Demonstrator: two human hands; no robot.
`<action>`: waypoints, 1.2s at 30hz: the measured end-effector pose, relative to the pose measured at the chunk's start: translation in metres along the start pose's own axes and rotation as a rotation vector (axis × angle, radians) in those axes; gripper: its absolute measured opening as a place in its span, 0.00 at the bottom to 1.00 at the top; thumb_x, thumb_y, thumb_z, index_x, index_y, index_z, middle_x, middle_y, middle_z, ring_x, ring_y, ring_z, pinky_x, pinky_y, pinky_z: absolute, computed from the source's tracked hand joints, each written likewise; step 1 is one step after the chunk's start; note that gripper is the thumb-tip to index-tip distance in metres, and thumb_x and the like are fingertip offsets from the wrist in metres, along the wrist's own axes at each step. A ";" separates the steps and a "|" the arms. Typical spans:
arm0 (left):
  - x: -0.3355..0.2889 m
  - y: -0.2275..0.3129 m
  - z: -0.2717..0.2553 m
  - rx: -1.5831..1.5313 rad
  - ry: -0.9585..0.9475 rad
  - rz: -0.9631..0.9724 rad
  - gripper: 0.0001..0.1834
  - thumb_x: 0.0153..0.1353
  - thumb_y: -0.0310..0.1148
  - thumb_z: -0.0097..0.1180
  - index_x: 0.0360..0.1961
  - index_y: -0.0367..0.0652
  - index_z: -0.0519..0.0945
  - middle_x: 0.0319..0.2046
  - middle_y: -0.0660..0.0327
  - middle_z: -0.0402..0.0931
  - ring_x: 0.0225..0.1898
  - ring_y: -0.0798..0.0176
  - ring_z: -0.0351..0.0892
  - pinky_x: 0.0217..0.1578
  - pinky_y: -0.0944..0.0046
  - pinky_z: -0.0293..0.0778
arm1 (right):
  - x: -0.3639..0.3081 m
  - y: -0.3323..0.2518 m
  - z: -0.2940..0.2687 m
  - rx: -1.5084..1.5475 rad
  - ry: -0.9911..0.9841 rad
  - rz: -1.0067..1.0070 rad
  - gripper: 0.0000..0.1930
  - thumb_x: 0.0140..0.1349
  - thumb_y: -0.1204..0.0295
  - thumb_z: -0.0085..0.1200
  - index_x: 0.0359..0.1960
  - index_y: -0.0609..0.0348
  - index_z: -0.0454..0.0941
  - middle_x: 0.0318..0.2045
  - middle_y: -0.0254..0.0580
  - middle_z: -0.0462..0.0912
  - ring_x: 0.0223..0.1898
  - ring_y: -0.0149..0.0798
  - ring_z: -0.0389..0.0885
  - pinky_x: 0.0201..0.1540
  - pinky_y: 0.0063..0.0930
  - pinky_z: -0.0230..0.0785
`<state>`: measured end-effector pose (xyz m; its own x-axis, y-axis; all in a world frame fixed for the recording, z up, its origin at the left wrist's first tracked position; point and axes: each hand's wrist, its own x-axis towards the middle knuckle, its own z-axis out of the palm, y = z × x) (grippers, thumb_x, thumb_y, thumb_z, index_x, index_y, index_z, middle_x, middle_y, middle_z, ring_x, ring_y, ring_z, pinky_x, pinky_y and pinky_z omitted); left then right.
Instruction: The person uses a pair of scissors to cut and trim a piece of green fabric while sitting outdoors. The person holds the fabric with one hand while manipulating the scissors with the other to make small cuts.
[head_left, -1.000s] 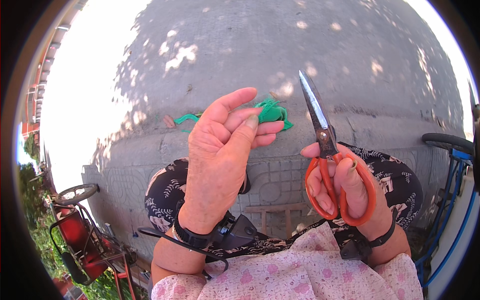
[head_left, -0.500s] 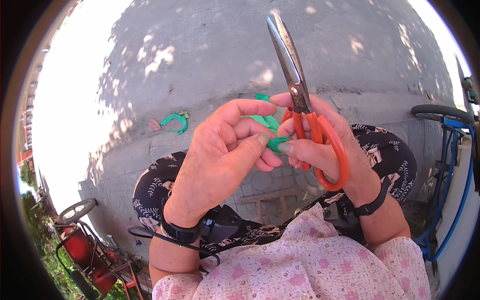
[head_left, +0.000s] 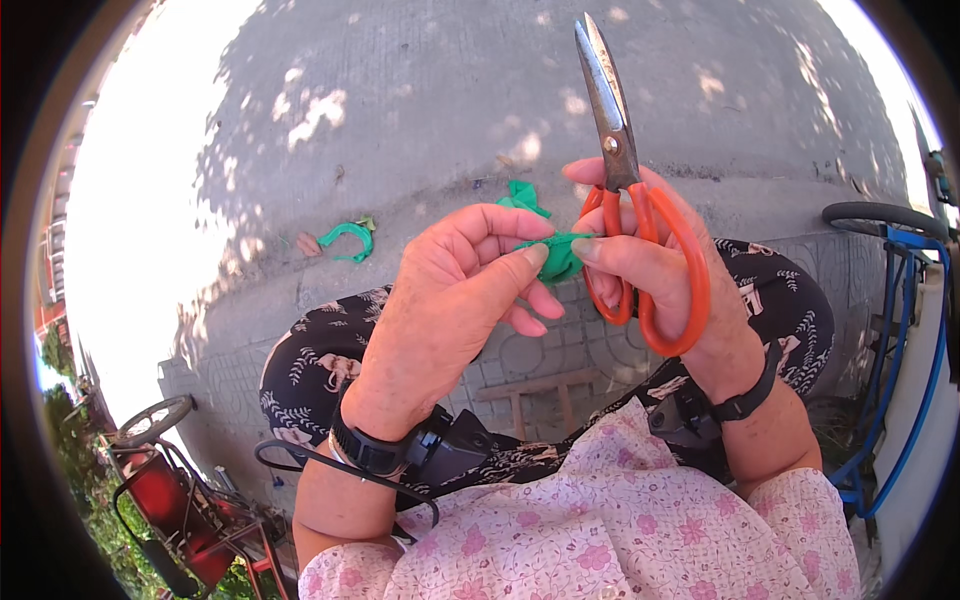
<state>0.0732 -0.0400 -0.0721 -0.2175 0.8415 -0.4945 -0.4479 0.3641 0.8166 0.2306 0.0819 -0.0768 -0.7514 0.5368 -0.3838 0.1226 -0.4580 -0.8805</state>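
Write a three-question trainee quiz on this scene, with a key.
1. True or false: the right hand holds the orange-handled scissors with the blades pointing up and away from the person.
2. What do both hands pinch between them? A) a white thread B) a green strip C) a red ribbon
3. Fill in: a curled green scrap lies on the ____ beyond the left hand.

Key: 1 true; 2 B; 3 pavement.
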 end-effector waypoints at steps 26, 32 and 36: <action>0.004 -0.003 0.002 -0.054 0.035 -0.001 0.06 0.70 0.30 0.56 0.40 0.38 0.77 0.29 0.63 0.80 0.29 0.71 0.82 0.28 0.73 0.78 | -0.002 -0.001 -0.001 0.013 0.026 0.011 0.23 0.61 0.74 0.57 0.59 0.58 0.73 0.32 0.30 0.75 0.26 0.22 0.75 0.29 0.17 0.69; 0.001 -0.005 0.003 0.035 0.025 0.044 0.08 0.68 0.27 0.56 0.45 0.36 0.78 0.33 0.64 0.80 0.33 0.75 0.80 0.29 0.74 0.76 | 0.001 0.002 -0.003 0.023 0.034 0.042 0.23 0.61 0.71 0.56 0.58 0.62 0.73 0.28 0.31 0.74 0.25 0.24 0.75 0.27 0.19 0.68; 0.002 -0.004 -0.002 0.090 0.023 0.015 0.06 0.68 0.29 0.57 0.42 0.38 0.80 0.30 0.66 0.79 0.27 0.77 0.78 0.26 0.75 0.74 | -0.001 -0.001 0.000 0.018 0.011 0.084 0.23 0.61 0.72 0.57 0.59 0.61 0.73 0.28 0.32 0.75 0.25 0.24 0.75 0.26 0.20 0.68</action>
<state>0.0729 -0.0406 -0.0772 -0.2442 0.8381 -0.4877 -0.3646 0.3867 0.8471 0.2317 0.0817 -0.0755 -0.7315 0.5041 -0.4592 0.1730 -0.5142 -0.8400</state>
